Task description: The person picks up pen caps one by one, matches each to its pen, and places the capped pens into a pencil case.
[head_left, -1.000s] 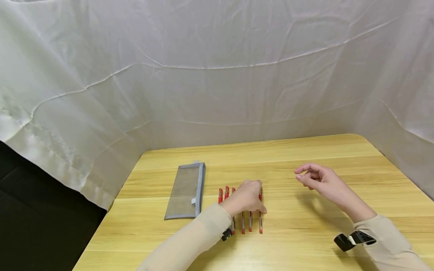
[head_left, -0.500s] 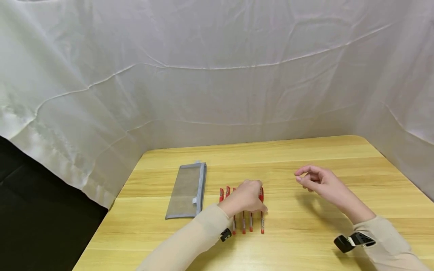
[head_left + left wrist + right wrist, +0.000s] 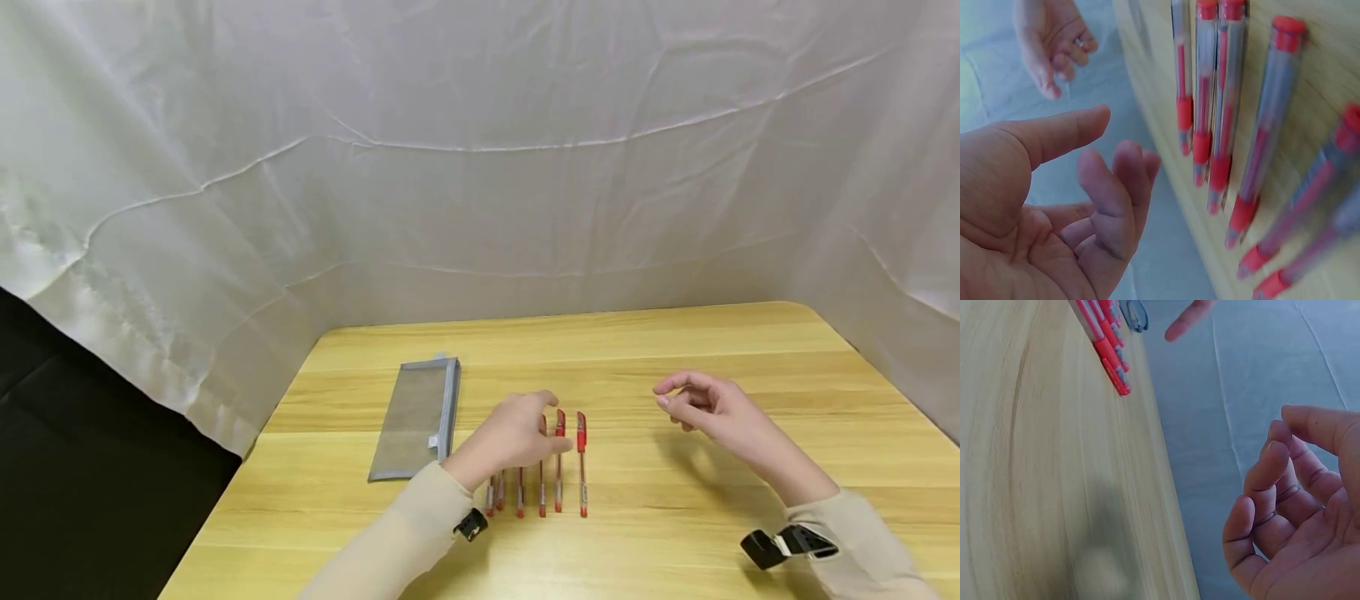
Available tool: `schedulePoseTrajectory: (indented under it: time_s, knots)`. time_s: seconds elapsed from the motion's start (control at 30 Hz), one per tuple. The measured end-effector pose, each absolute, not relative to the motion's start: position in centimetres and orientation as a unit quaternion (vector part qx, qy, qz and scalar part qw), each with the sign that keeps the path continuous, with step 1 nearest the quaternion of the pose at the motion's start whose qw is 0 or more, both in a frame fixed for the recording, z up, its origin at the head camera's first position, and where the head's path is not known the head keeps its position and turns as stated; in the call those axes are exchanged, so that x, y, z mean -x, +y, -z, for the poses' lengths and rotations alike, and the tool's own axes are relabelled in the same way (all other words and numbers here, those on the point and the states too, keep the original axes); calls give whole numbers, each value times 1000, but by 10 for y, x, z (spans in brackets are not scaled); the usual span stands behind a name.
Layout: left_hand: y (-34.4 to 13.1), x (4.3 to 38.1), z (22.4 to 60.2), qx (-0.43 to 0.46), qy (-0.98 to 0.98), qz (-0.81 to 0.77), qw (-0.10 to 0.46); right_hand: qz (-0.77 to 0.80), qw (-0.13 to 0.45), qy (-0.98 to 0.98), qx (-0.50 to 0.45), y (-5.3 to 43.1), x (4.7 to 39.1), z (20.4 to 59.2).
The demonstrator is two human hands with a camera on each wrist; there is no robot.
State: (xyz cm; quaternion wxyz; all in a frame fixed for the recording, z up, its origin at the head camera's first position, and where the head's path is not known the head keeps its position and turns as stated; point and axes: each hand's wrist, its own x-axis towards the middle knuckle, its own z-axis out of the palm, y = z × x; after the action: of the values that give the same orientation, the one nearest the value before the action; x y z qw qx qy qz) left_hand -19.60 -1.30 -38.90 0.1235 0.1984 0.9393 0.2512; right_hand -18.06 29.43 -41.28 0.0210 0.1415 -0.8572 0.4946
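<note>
Right, I've got the left hand in my feed, palm over a row of six pens, thumb and fingers apart with only air between them. The pens lie side by side under and around that grip: the outermost one, its red cap in plain sight, sits just to the right of the thumb, while the leftmost ones run beneath the palm and poke out on the near side by the wrist. From the left wrist view I make out all six, the last two splaying towards the edge and somewhat blurred.

Over to the left of that hand I see a grey mesh pouch, lying flat, its zip side towards the fingers.

Now the right hand: it hangs over the table, well apart from the pens, fingers loosely curled and holding nothing. Its thumb and forefinger come close; whether the tips meet, I honestly can't tell from these angles. Behind that wrist, a small black camera is strapped at the sleeve. Beyond both hands, past the table's far edge, I've got pale cloth hanging in creases.
</note>
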Motion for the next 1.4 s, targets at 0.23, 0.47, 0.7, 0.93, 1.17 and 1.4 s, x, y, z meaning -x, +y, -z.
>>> schedulePoseTrajectory:
  time_s: [0.23,0.47,0.7,0.93,1.17,1.4]
  knots:
    - [-39,193,385,-186,934,-290,95,-496,28,-855,-149,300,175,414]
    - [-71,192,387,-156,948,-278,23,-488,28,-859,-151,302,172,415]
    - [-96,190,396,-104,973,-198,-48,-483,22,-863,-147,305,168,415]
    - [-113,192,404,-73,986,-125,-83,-485,17,-863,-142,306,165,417]
    - [-122,197,413,-29,990,-133,-42,-484,5,-864,-139,306,165,417]
    - [-133,196,420,-20,986,-165,-7,-487,6,-862,-142,305,165,417]
